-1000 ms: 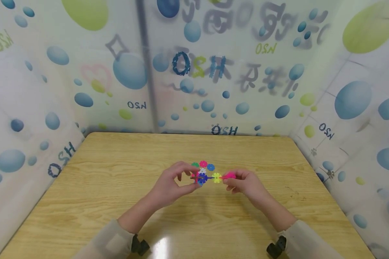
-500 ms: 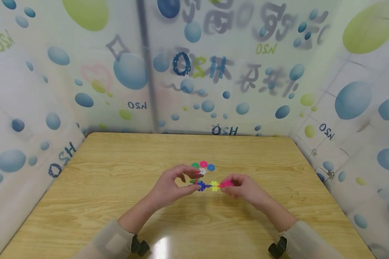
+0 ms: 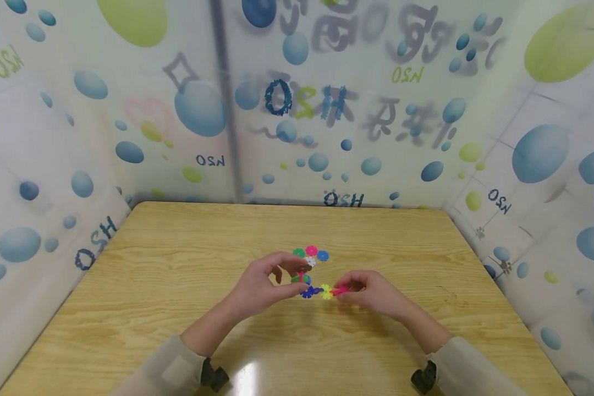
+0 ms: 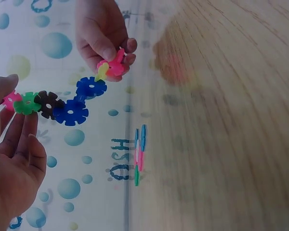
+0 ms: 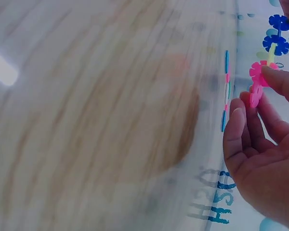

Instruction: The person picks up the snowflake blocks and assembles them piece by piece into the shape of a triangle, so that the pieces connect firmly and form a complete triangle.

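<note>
A chain of slotted plastic snowflake discs hangs between my two hands above the table. My left hand [image 3: 259, 280] pinches one end, at a pink disc [image 4: 10, 100] that its fingers partly hide. From there run a green disc [image 4: 26, 103], a dark brown disc [image 4: 49, 105], two blue discs [image 4: 71, 112] and a yellow disc [image 3: 326, 292], slotted edge to edge. At the other end, my right hand [image 3: 371, 291] pinches bright pink discs [image 5: 261, 73] between thumb and fingers.
Beyond the chain, loose discs lie on the wooden table [image 3: 188, 236]: a green one [image 3: 298, 253], a pink one [image 3: 311, 251], a blue one [image 3: 323, 256] and a white one [image 3: 310, 262]. Patterned curtains stand behind the table and at both sides.
My right hand has come down and closer to me, taking the pink and yellow end of the chain with it. The left hand has tipped slightly lower; the loose discs stay put.
</note>
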`<state>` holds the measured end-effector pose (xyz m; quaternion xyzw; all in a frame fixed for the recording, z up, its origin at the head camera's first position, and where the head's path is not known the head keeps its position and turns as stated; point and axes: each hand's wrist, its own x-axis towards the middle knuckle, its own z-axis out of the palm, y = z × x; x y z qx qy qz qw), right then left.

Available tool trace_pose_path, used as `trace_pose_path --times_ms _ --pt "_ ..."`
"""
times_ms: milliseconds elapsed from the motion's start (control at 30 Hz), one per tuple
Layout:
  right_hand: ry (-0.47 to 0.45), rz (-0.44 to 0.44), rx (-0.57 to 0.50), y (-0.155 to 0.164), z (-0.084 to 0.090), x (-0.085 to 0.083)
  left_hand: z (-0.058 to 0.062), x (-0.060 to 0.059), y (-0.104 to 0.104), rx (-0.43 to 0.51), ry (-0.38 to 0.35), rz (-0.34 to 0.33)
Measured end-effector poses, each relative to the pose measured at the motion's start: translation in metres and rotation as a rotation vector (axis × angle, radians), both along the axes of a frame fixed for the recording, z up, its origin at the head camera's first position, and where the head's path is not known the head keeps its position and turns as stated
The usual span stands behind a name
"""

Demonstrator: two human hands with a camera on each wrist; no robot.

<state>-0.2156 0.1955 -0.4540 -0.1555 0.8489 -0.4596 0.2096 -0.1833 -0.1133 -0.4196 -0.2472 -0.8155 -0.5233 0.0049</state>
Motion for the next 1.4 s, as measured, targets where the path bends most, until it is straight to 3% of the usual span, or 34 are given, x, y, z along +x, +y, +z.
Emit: trace_pose_path --times_ms 467,767,1000,1400 --pt "0.022 0.019 0.025 0.004 0.005 -0.009 -0.001 -0.001 0.002 0.026 0.0 -0.021" --pt "0.092 -0.097 0.1 -0.013 -0.004 -0.052 -0.003 0.0 0.0 0.038 -0.031 -0.018" --pt "0.121 -0.108 0.191 -0.034 -0.009 -0.08 -0.006 0.0 -0.001 0.058 -0.036 -0.021" --pt "0.152 -0.113 0.273 -0.042 -0.007 -0.083 -0.004 0.001 0.001 0.091 -0.082 -0.018"
